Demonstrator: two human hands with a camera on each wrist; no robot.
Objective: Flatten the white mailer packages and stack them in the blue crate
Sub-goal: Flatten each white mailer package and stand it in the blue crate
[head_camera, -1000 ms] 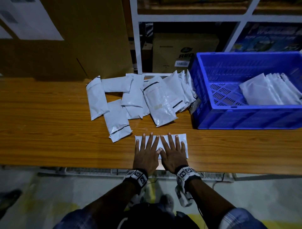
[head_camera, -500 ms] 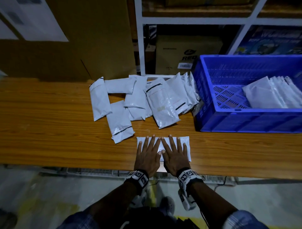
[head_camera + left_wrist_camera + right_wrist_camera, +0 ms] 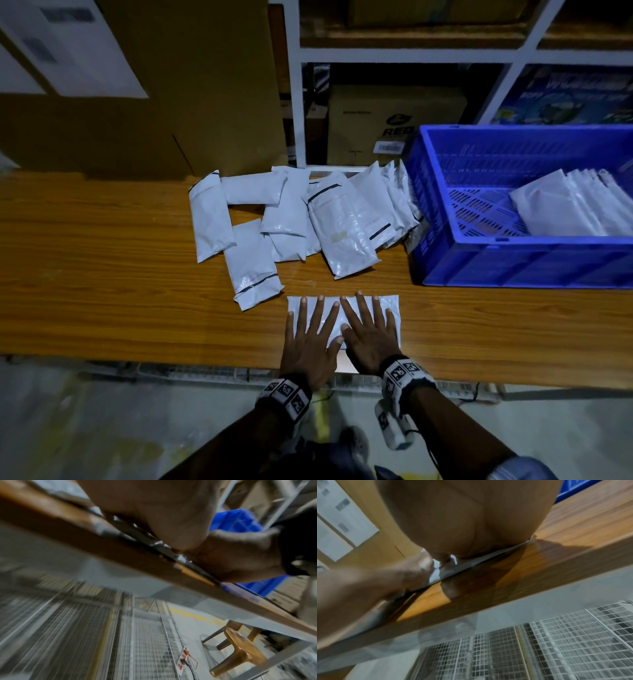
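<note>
One white mailer [image 3: 392,305] lies flat near the front edge of the wooden table [image 3: 102,291]. My left hand [image 3: 310,337] and right hand [image 3: 368,334] press down on it side by side, palms flat, fingers spread and straight. Behind them several white mailers [image 3: 294,219] lie in a loose pile. The blue crate [image 3: 513,263] stands at the right with several mailers [image 3: 561,209] stacked inside. In the right wrist view my palm [image 3: 467,520] covers the mailer's edge [image 3: 471,562]; the left wrist view shows both hands low on the table edge.
A large cardboard box [image 3: 154,102] stands behind the table at the left. White shelving [image 3: 404,54] with boxes rises behind the pile and crate. Wire grid panels [image 3: 539,649] lie on the floor below the table, and a brown plastic stool [image 3: 240,651] stands there.
Both hands stay pressed on the same mailer; their fingers have spread slightly wider. The head view has shifted a little; nothing else has moved.
</note>
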